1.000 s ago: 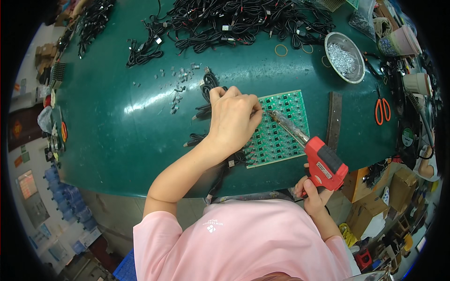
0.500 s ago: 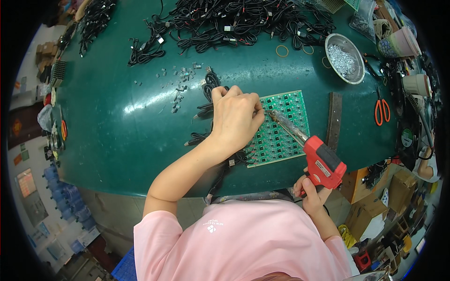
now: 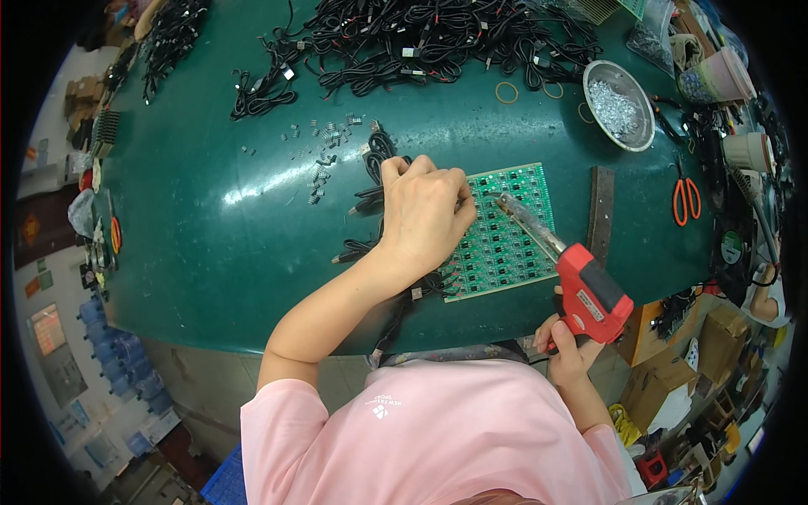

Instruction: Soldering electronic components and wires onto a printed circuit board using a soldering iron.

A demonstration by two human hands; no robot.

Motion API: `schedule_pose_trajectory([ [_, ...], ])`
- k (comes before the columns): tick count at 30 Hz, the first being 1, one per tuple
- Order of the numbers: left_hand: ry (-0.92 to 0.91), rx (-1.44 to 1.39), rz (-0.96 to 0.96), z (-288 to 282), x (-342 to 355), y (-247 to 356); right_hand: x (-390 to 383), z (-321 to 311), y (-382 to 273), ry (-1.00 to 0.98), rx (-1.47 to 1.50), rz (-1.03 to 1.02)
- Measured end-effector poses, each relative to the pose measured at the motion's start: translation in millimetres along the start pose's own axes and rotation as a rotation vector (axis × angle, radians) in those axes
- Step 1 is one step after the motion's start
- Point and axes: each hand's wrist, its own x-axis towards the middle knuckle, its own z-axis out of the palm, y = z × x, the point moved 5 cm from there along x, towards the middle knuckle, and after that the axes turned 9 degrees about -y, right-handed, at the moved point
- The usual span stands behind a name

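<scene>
1. Left hand (image 3: 425, 215): fingers curled, thumb and fingertips drawn together in a pinch over the left part of the circuit board. Whatever lies between the fingertips is hidden; a hold cannot be confirmed.
2. Right hand (image 3: 574, 349): fingers wrapped around the grip of the soldering gun (image 3: 592, 295). Tool body: smooth red shell with a black panel; slim, metallic barrel angled toward the board. The tip is over the board's upper part; contact cannot be determined.
3. Circuit board (image 3: 513, 240): flat, rectangular green panel with pale edging and rows of small black components. It lies on the desk (image 3: 194, 286), whose dark green surface is glossy.
4. Black cables (image 3: 355, 249): flexible, coiled bundles left of the board, some beneath the left forearm. A larger cable pile (image 3: 421, 42) is tangled at the far side.
5. Metal strip (image 3: 599, 219): narrow, dark, worn, right of the board.
6. Bowl (image 3: 645, 135): round, shiny metal, containing small silvery pieces (image 3: 613, 108).
</scene>
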Motion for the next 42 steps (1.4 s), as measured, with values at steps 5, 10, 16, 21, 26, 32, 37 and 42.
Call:
schedule_pose_trajectory([
  [5,0.0,0.015,0.006,-2.7,0.3,1.4,1.7,-3.0,-5.3,0.004,-0.007,-0.036],
  [10,0.023,0.018,0.013,-2.9,-1.4,1.5,8.6,-1.6,-4.6,-0.014,0.006,-0.086],
  [16,-0.1,0.2,0.072,-13.7,-2.2,11.2,11.9,-4.1,-6.1,-0.01,0.001,-0.128],
  [21,0.219,0.248,0.009,-54.9,42.3,-19.7,11.4,-6.2,-5.4,-0.007,0.003,-0.159],
  [26,0.216,-0.005,-0.124,-49.4,72.9,-60.8,12.1,-3.9,-5.6,-0.007,0.007,-0.152],
  [32,0.292,-0.991,-0.147,-52.4,85.6,-87.9,11.3,-8.1,-4.0,0.001,0.008,-0.152],
  [37,0.417,-1.199,-0.059,-83.5,88.0,-92.4,11.8,-9.4,-4.9,0.016,-0.006,-0.179],
  [42,0.56,-1.077,0.145,-126.1,86.0,-66.8,11.5,-7.7,-9.2,0.017,-0.026,-0.218],
])
